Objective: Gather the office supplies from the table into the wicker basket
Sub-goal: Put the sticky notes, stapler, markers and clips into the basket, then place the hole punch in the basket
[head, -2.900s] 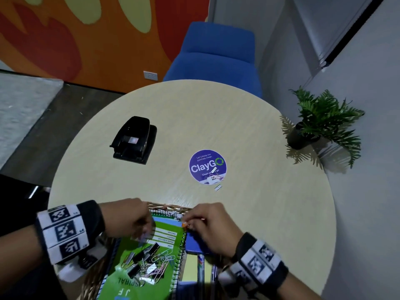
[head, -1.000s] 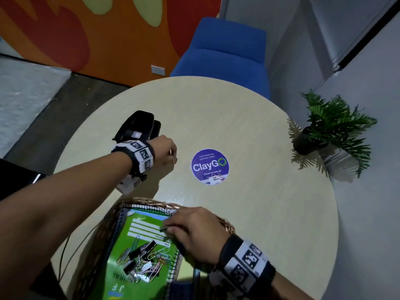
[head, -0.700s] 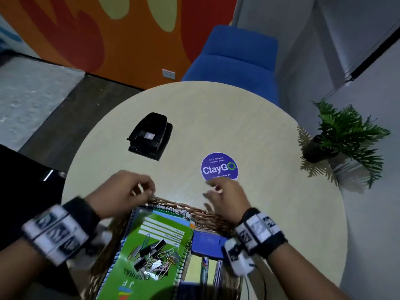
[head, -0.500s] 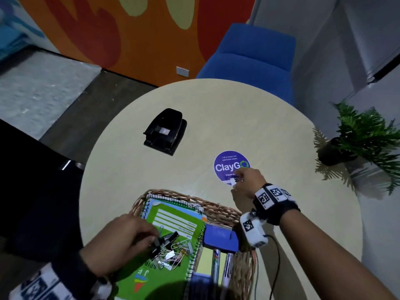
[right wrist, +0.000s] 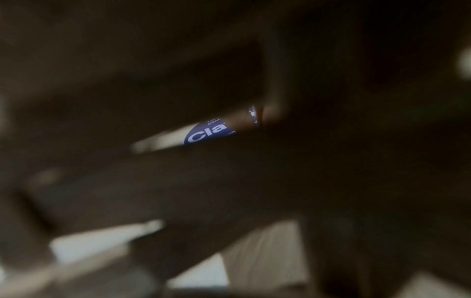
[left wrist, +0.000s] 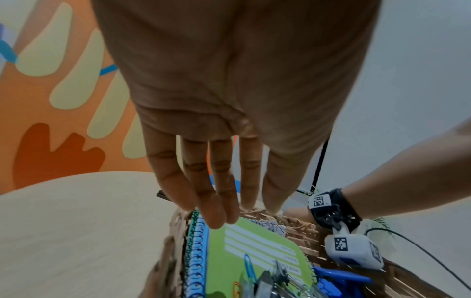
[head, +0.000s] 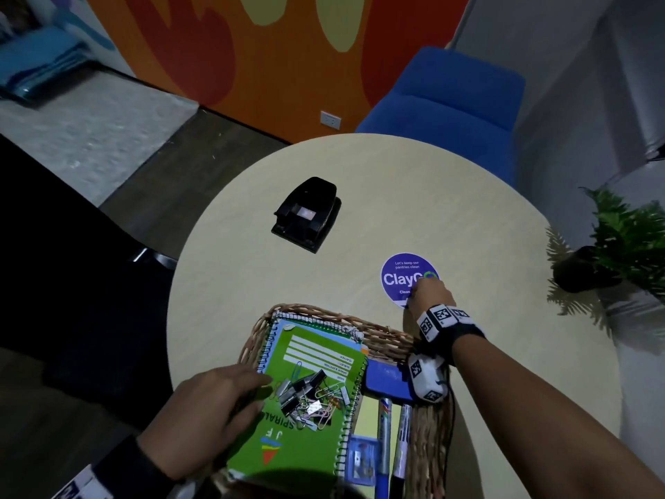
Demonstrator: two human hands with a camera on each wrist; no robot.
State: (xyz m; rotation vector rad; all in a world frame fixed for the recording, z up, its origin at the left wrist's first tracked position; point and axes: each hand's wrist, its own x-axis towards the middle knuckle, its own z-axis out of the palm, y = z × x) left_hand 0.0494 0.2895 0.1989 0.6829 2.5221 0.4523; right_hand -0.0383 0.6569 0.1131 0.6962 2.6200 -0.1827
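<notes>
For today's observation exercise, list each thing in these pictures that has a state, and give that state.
Wicker basket: on table, holding supplies.
Green notebook: flat in basket, clips piled on it.
Hole punch: on table, outside basket.
Left hand: open, over the notebook.
Right hand: on purple sticker; grip hidden.

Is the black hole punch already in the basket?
No, the hole punch sits on the table, apart from the basket.

We're seeing a green notebook (head: pixel 309 401) striped white in the tan wicker basket (head: pixel 381 334), a black hole punch (head: pixel 306 214) sitting on the pale bench (head: pixel 396 196), a purple sticker (head: pixel 405 277) showing white lettering.
</notes>
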